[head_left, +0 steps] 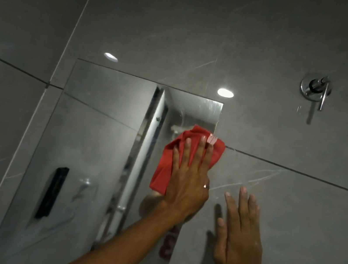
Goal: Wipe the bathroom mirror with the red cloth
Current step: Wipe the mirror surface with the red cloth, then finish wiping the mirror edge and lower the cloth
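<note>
The rectangular mirror (97, 142) is set flush into a grey tiled wall and fills the left and middle of the head view. The red cloth (166, 167) lies flat against the mirror's right edge, a little below its top right corner, and overlaps onto the tile. My left hand (188, 180) presses on the cloth with its fingers spread and pointing up. My right hand (240, 232) rests flat and open on the wall tile just right of the mirror, holding nothing.
A chrome wall mixer handle (316, 88) sticks out of the tile at the upper right. The mirror reflects a black wall fitting (52, 192) and a shiny metal door frame (142, 149). Two ceiling lights glint on the glossy tiles above the mirror.
</note>
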Demonstrator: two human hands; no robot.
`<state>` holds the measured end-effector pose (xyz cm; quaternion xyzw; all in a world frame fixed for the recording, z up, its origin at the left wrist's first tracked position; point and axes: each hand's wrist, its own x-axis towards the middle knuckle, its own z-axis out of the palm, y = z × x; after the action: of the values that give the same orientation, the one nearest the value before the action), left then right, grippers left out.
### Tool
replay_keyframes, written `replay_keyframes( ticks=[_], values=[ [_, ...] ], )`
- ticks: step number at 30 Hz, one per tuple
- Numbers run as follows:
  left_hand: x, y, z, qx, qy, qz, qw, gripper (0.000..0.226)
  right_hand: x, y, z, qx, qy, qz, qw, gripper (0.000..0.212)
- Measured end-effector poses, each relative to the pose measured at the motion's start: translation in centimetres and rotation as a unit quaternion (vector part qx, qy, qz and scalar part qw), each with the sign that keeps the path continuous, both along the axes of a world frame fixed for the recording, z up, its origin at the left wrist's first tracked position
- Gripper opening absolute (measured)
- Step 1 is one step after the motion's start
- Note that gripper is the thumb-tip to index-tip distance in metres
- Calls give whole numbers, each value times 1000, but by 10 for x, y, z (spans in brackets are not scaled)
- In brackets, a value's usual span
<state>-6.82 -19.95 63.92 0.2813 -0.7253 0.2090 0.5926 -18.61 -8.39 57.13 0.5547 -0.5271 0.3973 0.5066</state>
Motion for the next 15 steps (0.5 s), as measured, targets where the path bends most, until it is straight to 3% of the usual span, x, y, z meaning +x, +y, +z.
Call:
replay_keyframes(
  ticks=[6, 10, 13, 15],
  values=[
    [11, 32, -88, 84, -49, -66, 993, 109, 27, 26, -64, 85, -56, 62, 993, 56],
    [34, 54, -168, 183, -98, -142, 968, 97, 47, 54, -122, 123, -201, 122, 964, 53],
    [58, 83, -232, 332, -44, -263, 905, 94, 60, 75, -179, 141, -354, 155, 912, 35],
    [69, 103, -261, 464, 56, -352, 811, 82, 68, 89, -215, 159, -493, 168, 839, 26]
  ],
)
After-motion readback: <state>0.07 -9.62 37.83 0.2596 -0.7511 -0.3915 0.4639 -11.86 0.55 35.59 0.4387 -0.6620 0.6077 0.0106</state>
